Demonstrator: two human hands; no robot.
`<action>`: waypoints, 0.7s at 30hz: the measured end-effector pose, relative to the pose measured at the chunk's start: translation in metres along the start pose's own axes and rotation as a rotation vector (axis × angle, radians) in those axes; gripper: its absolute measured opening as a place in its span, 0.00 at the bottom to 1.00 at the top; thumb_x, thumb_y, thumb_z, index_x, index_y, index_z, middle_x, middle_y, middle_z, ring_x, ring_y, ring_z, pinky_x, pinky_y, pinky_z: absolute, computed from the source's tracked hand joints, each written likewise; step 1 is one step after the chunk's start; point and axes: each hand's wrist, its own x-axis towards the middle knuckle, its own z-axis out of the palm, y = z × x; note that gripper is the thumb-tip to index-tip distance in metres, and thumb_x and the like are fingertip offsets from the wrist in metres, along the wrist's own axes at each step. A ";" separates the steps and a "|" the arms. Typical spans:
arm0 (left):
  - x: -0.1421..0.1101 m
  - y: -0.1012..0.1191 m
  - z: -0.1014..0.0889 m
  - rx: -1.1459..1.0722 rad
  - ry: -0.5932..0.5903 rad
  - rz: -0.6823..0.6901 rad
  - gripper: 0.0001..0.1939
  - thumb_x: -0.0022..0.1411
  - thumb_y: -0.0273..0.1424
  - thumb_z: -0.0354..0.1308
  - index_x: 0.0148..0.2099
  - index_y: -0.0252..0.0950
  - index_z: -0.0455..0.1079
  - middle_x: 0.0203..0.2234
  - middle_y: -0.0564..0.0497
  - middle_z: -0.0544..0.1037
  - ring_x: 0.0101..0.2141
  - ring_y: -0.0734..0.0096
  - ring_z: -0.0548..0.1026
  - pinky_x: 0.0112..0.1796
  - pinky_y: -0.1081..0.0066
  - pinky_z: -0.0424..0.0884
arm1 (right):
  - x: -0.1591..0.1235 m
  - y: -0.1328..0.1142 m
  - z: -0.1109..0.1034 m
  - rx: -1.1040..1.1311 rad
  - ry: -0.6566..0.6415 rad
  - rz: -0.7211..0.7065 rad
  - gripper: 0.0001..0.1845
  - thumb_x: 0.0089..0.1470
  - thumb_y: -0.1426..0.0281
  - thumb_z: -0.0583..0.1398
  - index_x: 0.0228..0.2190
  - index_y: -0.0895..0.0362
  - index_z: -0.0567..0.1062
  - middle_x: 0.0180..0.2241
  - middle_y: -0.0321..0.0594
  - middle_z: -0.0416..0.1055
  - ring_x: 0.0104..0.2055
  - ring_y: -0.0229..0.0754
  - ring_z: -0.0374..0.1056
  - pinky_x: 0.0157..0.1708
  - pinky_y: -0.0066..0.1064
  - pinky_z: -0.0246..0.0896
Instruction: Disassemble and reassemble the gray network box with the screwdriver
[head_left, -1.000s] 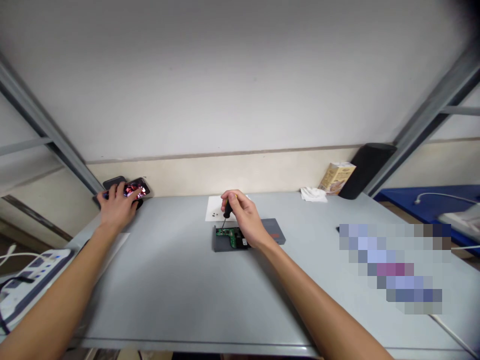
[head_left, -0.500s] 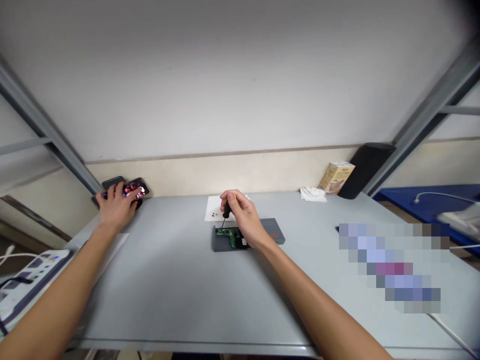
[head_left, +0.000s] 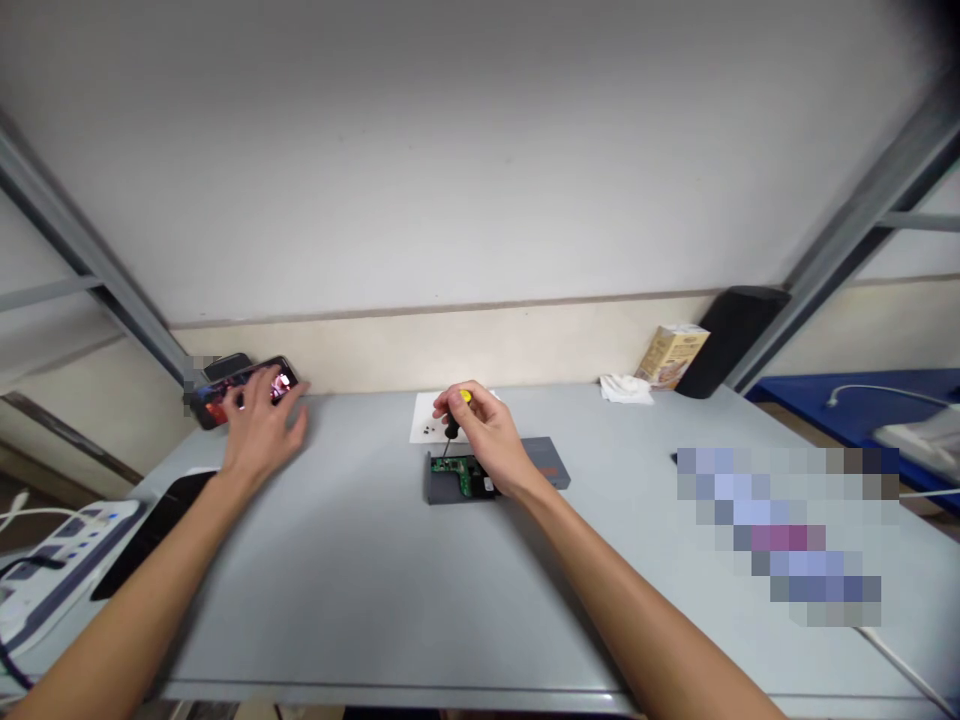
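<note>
Hands: right hand [head_left: 484,425] gripping yellow-capped black screwdriver [head_left: 452,428]; left hand [head_left: 262,425] spread at lit black phone [head_left: 214,403], further right than earlier.
Grey rectangular case [head_left: 448,490]: on pale-grey desk [head_left: 337,570], long axis left-right.
Screwdriver: steep, tip down-left at green circuit board [head_left: 466,479].

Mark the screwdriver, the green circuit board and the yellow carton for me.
Screwdriver [head_left: 451,429]: head view, on the black part of its handle.
Green circuit board [head_left: 466,478]: head view, on its green surface.
Yellow carton [head_left: 673,356]: head view, on its printed side.
</note>
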 end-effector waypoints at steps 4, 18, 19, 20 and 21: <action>-0.005 0.071 -0.006 -0.355 -0.126 0.170 0.19 0.71 0.38 0.49 0.55 0.40 0.78 0.56 0.40 0.77 0.57 0.50 0.74 0.62 0.48 0.60 | 0.001 0.001 0.000 0.047 -0.015 0.028 0.23 0.56 0.46 0.66 0.33 0.51 0.68 0.28 0.34 0.74 0.34 0.40 0.70 0.40 0.34 0.63; -0.032 0.162 0.023 -0.993 -0.277 0.016 0.09 0.69 0.36 0.55 0.44 0.45 0.77 0.36 0.48 0.79 0.32 0.64 0.74 0.36 0.62 0.72 | 0.002 0.006 -0.003 0.202 -0.055 0.086 0.21 0.54 0.50 0.69 0.34 0.51 0.69 0.31 0.33 0.73 0.36 0.39 0.70 0.42 0.33 0.63; -0.034 0.165 0.021 -0.981 -0.282 0.048 0.10 0.69 0.37 0.55 0.46 0.45 0.77 0.38 0.47 0.79 0.33 0.63 0.75 0.38 0.61 0.73 | 0.003 0.006 -0.003 0.205 -0.040 0.087 0.22 0.54 0.49 0.69 0.34 0.50 0.68 0.28 0.31 0.70 0.33 0.39 0.68 0.39 0.32 0.62; -0.036 0.168 0.019 -0.966 -0.293 0.079 0.10 0.70 0.37 0.55 0.47 0.45 0.77 0.40 0.46 0.79 0.35 0.62 0.76 0.40 0.61 0.74 | 0.003 0.006 -0.003 0.199 -0.022 0.084 0.23 0.54 0.47 0.68 0.34 0.50 0.67 0.26 0.29 0.66 0.31 0.38 0.65 0.37 0.32 0.60; -0.039 0.171 0.017 -0.951 -0.304 0.108 0.10 0.70 0.37 0.55 0.48 0.45 0.77 0.42 0.46 0.79 0.38 0.61 0.76 0.42 0.60 0.74 | 0.003 0.006 -0.002 0.197 -0.003 0.081 0.23 0.56 0.45 0.66 0.35 0.50 0.68 0.24 0.28 0.63 0.29 0.38 0.63 0.35 0.32 0.58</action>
